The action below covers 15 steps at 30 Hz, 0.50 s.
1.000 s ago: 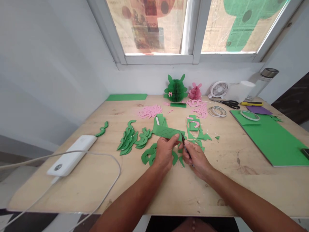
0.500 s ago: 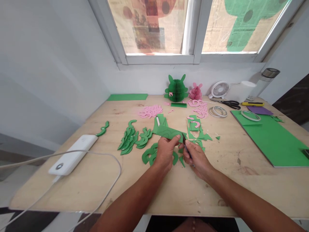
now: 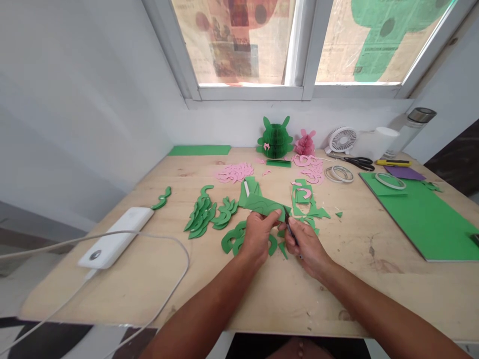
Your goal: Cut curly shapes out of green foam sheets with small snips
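Note:
My left hand pinches a folded strip of green paper with curved pencil lines on it, thumb on top. At the strip's right end, my right hand is closed around small dark scissors. Their blades meet the paper's edge; the handles are mostly hidden by my fingers. Beneath my hands lie green curved cutouts, partly covered. To their left is a heap of green curved pieces, with a smaller pile of green pieces beside it.
Pink cutouts and green scraps lie beyond my hands. A white power bank with a cable sits left. On the right are a large green sheet, tape rolls and black-handled scissors. Paper figures stand behind.
The whole view has shifted slightly to the right in the picture. Both hands keep their hold on the strip and the scissors, with hardly any visible movement.

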Each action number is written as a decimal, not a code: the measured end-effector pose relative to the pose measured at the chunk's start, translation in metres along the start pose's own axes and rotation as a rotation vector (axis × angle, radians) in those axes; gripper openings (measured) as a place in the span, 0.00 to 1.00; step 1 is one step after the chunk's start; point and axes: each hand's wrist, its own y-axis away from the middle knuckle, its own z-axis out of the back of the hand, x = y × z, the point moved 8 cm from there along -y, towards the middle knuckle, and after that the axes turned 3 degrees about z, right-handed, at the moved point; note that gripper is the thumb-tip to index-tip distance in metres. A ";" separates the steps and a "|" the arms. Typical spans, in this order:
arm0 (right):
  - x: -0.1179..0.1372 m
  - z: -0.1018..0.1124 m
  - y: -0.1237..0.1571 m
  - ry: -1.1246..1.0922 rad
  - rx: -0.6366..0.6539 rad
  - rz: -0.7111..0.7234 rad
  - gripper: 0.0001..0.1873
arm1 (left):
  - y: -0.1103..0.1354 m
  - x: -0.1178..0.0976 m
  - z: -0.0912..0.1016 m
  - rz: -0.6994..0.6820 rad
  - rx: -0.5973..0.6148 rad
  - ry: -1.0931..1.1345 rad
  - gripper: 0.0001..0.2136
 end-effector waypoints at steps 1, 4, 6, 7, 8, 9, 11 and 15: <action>0.000 0.000 0.000 -0.004 -0.001 -0.002 0.24 | 0.000 0.000 0.000 0.001 0.003 -0.001 0.12; 0.000 0.000 0.001 -0.018 -0.004 -0.007 0.24 | 0.001 0.000 -0.001 0.010 0.006 -0.013 0.12; 0.000 -0.001 0.001 -0.029 -0.001 -0.006 0.24 | 0.001 -0.001 -0.001 0.011 0.003 -0.010 0.12; 0.001 -0.001 0.001 -0.034 -0.002 -0.005 0.24 | 0.001 -0.001 -0.001 0.011 0.002 -0.007 0.12; 0.000 -0.001 0.001 -0.038 -0.003 -0.005 0.24 | 0.001 -0.001 -0.001 0.011 0.001 -0.005 0.11; 0.000 -0.001 0.001 -0.040 -0.004 -0.005 0.24 | 0.001 -0.001 -0.001 0.010 0.000 -0.005 0.11; 0.000 -0.002 0.001 -0.046 -0.006 -0.007 0.24 | 0.002 -0.001 -0.002 0.010 0.006 -0.011 0.11; -0.001 -0.002 0.001 -0.057 -0.002 -0.011 0.24 | 0.001 0.000 -0.001 0.012 0.003 -0.013 0.11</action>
